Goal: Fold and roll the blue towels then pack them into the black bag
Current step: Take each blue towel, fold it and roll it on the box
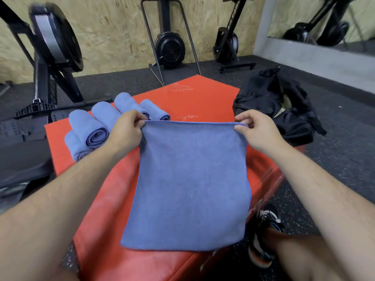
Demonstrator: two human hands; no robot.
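Note:
A blue towel point(188, 185) hangs flat over the red padded box point(194, 98), held up by its two far corners. My left hand point(126, 128) pinches the far left corner and my right hand point(254, 129) pinches the far right corner. Several rolled blue towels point(97, 126) lie in a row on the box's left side, just beyond my left hand. The black bag point(284, 106) sits slumped on the floor to the right of the box, behind my right hand.
Rowing machines stand on the dark rubber floor, one at the left point(50, 57) and two against the wooden wall point(169, 49). My shoe point(263, 236) rests on the floor by the box's right side.

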